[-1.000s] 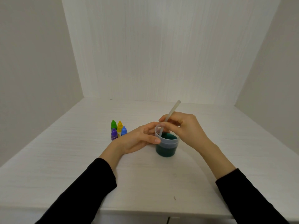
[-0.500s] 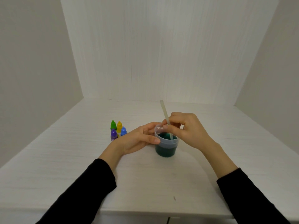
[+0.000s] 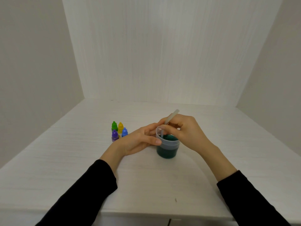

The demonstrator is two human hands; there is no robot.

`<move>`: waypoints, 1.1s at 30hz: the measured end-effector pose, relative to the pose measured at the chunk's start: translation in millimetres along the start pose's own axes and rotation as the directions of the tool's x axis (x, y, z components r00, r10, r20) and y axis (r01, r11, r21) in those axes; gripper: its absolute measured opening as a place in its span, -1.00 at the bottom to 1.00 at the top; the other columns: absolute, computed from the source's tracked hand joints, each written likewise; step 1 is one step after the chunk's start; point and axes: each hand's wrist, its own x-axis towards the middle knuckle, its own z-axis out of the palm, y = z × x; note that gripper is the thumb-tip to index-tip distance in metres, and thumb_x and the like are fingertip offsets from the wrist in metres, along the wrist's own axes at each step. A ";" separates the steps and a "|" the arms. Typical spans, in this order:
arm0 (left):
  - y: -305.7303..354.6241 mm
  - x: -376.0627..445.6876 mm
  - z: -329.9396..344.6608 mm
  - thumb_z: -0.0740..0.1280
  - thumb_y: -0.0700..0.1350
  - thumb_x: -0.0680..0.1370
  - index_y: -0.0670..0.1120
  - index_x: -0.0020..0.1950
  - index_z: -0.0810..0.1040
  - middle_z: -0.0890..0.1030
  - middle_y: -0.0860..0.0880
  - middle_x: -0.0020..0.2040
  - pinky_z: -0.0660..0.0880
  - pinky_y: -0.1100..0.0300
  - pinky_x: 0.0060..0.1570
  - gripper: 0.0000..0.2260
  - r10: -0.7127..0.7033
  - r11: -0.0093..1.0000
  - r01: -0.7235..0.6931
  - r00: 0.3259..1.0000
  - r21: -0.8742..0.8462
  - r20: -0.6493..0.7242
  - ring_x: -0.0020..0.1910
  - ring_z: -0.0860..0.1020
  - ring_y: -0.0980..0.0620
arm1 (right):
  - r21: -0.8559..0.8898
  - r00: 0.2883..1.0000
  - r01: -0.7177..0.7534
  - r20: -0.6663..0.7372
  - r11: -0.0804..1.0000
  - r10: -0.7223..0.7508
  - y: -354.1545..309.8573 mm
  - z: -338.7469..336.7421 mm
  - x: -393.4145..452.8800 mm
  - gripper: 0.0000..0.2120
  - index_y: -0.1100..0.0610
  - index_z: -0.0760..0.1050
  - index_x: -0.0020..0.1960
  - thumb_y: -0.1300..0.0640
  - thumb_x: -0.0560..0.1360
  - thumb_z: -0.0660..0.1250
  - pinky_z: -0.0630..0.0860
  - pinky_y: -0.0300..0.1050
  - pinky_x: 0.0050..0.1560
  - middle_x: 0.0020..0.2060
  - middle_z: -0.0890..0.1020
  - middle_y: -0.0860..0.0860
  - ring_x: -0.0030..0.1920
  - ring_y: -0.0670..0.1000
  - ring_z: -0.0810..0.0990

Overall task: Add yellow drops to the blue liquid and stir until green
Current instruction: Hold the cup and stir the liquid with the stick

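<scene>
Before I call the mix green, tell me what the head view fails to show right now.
- Stir stick tip: head view, submerged in the dark teal liquid.
- Far side of the cup: head view, covered by the right hand and left hand.
- Dropper bottles labels: head view, too small; the purple one's base is behind the left hand.
- Table front: cut off by the bottom edge.

bottles (image 3: 119, 131) left of cup (image 3: 167, 146), stick (image 3: 169, 120) in cup
</scene>
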 end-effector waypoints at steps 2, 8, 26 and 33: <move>0.5 -0.1 -0.1 0.36 -0.31 0.44 0.07 0.40 0.39 0.57 0.08 0.30 0.48 0.15 0.23 -0.42 -0.008 1.000 0.008 1.000 -0.004 -0.005 0.34 0.49 0.06 | -0.066 1.000 0.023 -0.009 0.998 -0.023 0.1 -1.2 0.1 -0.88 0.06 0.64 -0.02 0.12 0.52 0.33 0.55 -0.22 -0.07 -0.12 0.66 -0.03 -0.12 -0.07 0.61; 1.6 -0.2 1.2 0.47 -0.19 0.33 0.00 0.36 0.44 0.57 -0.01 0.31 0.48 0.20 0.16 -0.41 -0.025 1.000 0.024 0.999 -0.016 -0.022 0.32 0.51 0.02 | -0.199 0.997 0.051 -0.045 0.979 -0.062 0.9 -9.8 -0.5 -0.87 0.03 0.63 -0.03 0.12 0.53 0.30 0.53 -0.08 -0.17 -0.20 0.59 -0.07 -0.25 -0.07 0.53; 1.7 -1.5 2.2 0.32 -0.33 0.44 -0.06 0.46 0.33 0.43 -0.17 0.43 0.36 -0.03 0.39 -0.41 0.002 0.999 -0.001 1.000 0.032 -0.018 0.41 0.41 -0.13 | 0.181 1.000 -0.015 0.030 0.983 0.009 -1.7 -1.5 -3.7 -0.92 0.09 0.64 -0.06 0.15 0.46 0.39 0.62 -0.15 -0.15 -0.22 0.70 0.03 -0.29 -0.06 0.66; 1.3 -1.4 1.4 0.33 -0.32 0.44 0.02 0.49 0.30 0.51 0.01 0.38 0.43 0.08 0.30 -0.36 -0.003 1.000 0.003 1.000 0.016 -0.010 0.39 0.44 0.03 | 0.040 1.000 -0.017 -0.017 0.999 0.017 1.3 2.3 0.0 -0.88 0.10 0.63 -0.03 0.12 0.49 0.36 0.57 -0.23 -0.09 -0.17 0.69 -0.01 -0.16 -0.12 0.64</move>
